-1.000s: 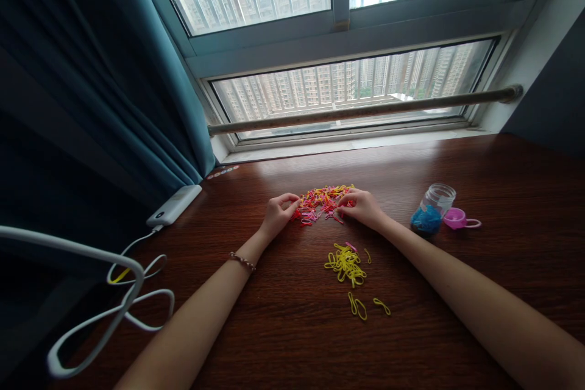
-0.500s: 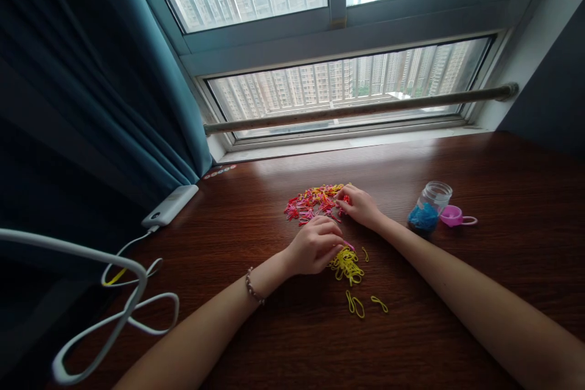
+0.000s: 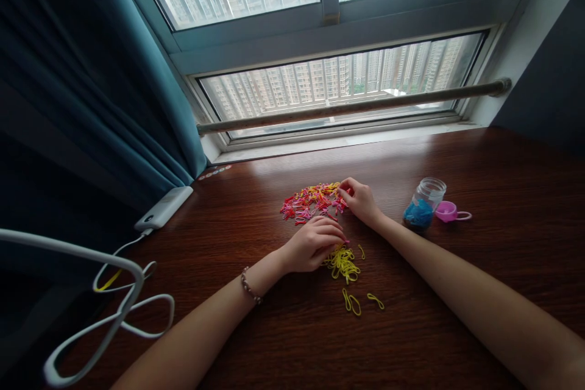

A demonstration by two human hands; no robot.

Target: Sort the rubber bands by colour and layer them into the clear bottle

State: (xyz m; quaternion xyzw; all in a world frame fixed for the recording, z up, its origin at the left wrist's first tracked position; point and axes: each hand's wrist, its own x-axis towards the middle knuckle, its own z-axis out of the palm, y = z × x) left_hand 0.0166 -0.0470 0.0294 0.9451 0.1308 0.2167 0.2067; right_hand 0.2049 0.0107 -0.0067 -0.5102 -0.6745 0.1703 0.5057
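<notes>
Two hands had been at the mixed pile (image 3: pixel 311 202) a second earlier; by this moment only the right hand (image 3: pixel 360 200) was there, and the left hand (image 3: pixel 312 244) had come across to the yellow pile (image 3: pixel 344 264). That left the hands split between the two piles, the right at the far right edge of the mixed one, the left over the near-left side of the yellow one. Most of the left's move was done by the middle view; since then it had hardly shifted against the bands. Its fingers were curled and pointed down, hiding their own tips, so whether they pinched a band or were empty I could not tell. A pink band (image 3: pixel 346 242) lay close by those fingers, at the top of the yellow pile (it had already shown there when the left hand was away, so it was no new arrival). The right hand kept its thumb and forefinger in a narrow bend, but whether a band sat between them could not be made out. Both piles lay on the table (image 3: pixel 292 344), the mixed one nearer the window (image 3: pixel 342 79), the yellow one nearer the person. A few yellow bands lay loose around the latter, among them one (image 3: pixel 375 298) to its near right. Well to the right, the open jar (image 3: pixel 425 201) stood beside the pink lid (image 3: pixel 446 211), with blue stuff inside it.
</notes>
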